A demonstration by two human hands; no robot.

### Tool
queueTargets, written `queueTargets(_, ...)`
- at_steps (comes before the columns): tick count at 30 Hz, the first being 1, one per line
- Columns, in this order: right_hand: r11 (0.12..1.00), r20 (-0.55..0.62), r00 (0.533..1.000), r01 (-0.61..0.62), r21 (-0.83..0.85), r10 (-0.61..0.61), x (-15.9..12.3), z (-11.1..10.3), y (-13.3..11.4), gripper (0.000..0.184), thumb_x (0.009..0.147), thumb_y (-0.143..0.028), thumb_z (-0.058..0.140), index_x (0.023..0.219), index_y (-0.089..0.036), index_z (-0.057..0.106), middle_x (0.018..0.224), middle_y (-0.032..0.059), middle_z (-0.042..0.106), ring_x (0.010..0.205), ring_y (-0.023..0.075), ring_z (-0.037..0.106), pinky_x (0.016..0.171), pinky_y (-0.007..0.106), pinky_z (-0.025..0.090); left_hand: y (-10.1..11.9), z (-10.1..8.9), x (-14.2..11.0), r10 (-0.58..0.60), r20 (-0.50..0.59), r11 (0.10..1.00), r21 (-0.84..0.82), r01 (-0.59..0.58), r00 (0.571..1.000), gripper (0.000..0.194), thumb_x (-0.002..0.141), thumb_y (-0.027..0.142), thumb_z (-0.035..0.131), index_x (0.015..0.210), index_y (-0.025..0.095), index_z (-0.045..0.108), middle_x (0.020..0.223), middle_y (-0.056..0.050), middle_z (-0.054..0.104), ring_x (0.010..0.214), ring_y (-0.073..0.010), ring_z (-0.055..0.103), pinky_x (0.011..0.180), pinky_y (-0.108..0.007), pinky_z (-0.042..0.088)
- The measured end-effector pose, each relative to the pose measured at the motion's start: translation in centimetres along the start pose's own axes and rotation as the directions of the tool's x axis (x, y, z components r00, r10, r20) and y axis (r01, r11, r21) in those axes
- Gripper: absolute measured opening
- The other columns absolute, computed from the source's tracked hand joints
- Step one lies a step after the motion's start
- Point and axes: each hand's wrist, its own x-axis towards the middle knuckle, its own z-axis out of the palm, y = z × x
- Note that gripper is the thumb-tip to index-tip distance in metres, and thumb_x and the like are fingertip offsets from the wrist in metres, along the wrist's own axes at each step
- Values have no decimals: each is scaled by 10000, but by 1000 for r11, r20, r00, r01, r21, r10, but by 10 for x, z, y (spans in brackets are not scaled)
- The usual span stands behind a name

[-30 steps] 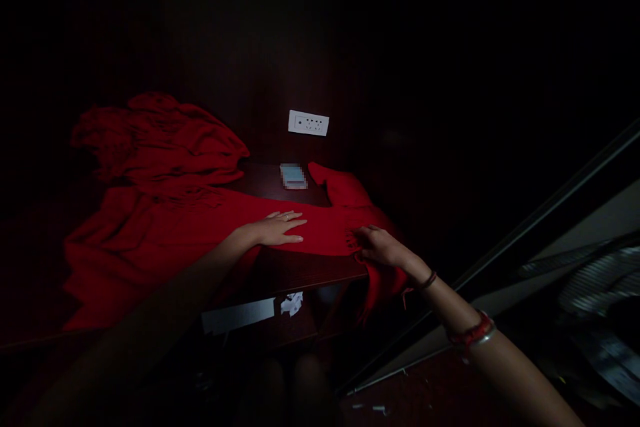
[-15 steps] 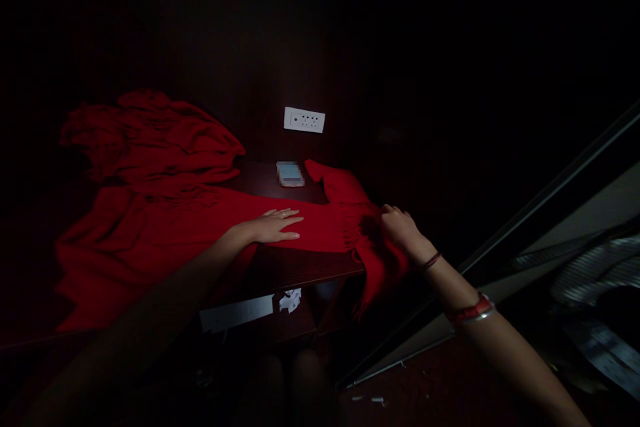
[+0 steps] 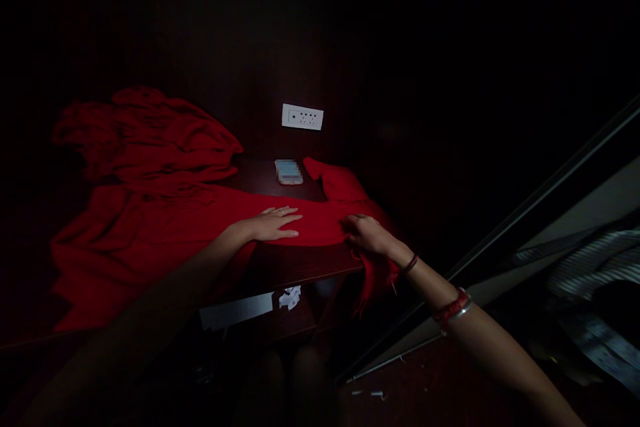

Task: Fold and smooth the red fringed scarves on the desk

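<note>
Two bare hands work over red cloth in the head view, the only one I have on my feed. The cloth [image 3: 320, 223] lies lengthwise along the bench [image 3: 300, 259], close to its front edge, with a broad, creased spread toward the left end and a narrower, smoother stretch toward the front right corner.

I see the left hand [image 3: 273, 225] palm down on that stretch, fingers spread wide and gripping nothing; I judge that it presses there to pin the cloth flat. The right hand [image 3: 370, 235] is at the cloth's right end, fingers bent and pointing down onto it. From here I cannot tell whether they pinch the cloth or merely rest on it; the pose suggests tending that end while the other hand anchors the middle.

A red tail [image 3: 373, 283] hangs past the front right corner, just below the right hand, seemingly by its own weight. Behind that hand lies a red fold [image 3: 345, 183], toward the bench's back edge. A loose red heap [image 3: 165, 137] sits at the back left, perhaps pushed there to free the front. Between heap and fold, near the back edge, lies a blurred, phone-like slab [image 3: 289, 172], well clear of both hands.
</note>
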Motion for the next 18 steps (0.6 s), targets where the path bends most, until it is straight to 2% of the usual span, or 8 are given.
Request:
queueTargets(2, 997, 2, 998, 63, -37, -63, 6, -4, 2, 276, 726, -146, 449, 986, -174, 535, 949, 61, 568, 872, 142, 515, 752, 226, 366, 1, -1, -1, -1, 1, 1000, 2, 1, 1000, 582, 761, 569, 269, 1265, 287, 201, 1352, -32, 137, 1219, -195, 118, 962, -374, 110)
queueTargets(5, 982, 9, 997, 82, -170, -82, 7, -14, 11, 249, 734, -93, 395, 875, -171, 585, 888, 63, 576, 804, 137, 532, 721, 225, 371, 3, -3, -2, -2, 11, 1000, 3, 2, 1000, 577, 768, 553, 277, 1267, 273, 203, 1350, -42, 139, 1219, -192, 120, 961, -365, 115)
queueTargets(9, 928, 50, 989, -114, -354, 140, -5, -28, 23, 229, 721, -103, 400, 768, -147, 620, 885, 109, 564, 754, 179, 547, 652, 258, 389, 5, -5, -2, 0, 10, 1000, -5, 0, 1000, 573, 767, 549, 286, 1264, 274, 211, 1347, -47, 153, 1217, -192, 128, 959, -366, 121)
queueTargets(11, 917, 25, 979, -181, -356, 203, -7, -32, 23, 241, 706, -80, 402, 770, -145, 625, 911, 117, 559, 787, 191, 543, 664, 262, 388, 5, -5, -2, 6, 9, 1000, -13, -6, 1000, 571, 764, 550, 293, 1261, 278, 218, 1345, -47, 160, 1215, -195, 136, 956, -370, 127)
queueTargets(13, 951, -31, 989, -147, -274, 144, -2, -33, 18, 281, 705, -59, 392, 857, -152, 610, 960, 107, 549, 841, 171, 526, 714, 242, 376, 4, -5, -2, 10, 3, 1000, -15, -10, 1000, 565, 764, 546, 301, 1256, 279, 231, 1344, -48, 168, 1214, -196, 144, 956, -372, 131)
queueTargets(15, 987, -48, 999, -26, -159, 18, 8, -30, 12, 296, 728, -91, 397, 960, -155, 569, 995, 89, 544, 870, 142, 511, 755, 210, 359, 4, -5, -2, 12, -7, 1000, -15, -12, 1000, 559, 765, 539, 305, 1254, 276, 240, 1343, -47, 172, 1213, -194, 145, 957, -373, 129)
queueTargets(18, 993, 31, 994, 103, -64, -101, 23, -18, 6, 293, 734, -178, 447, 1013, -155, 532, 992, 66, 558, 874, 134, 509, 760, 195, 355, 5, -3, -3, 4, -12, 1000, -17, -4, 1000, 561, 766, 539, 302, 1256, 273, 236, 1344, -42, 169, 1216, -194, 136, 960, -382, 123)
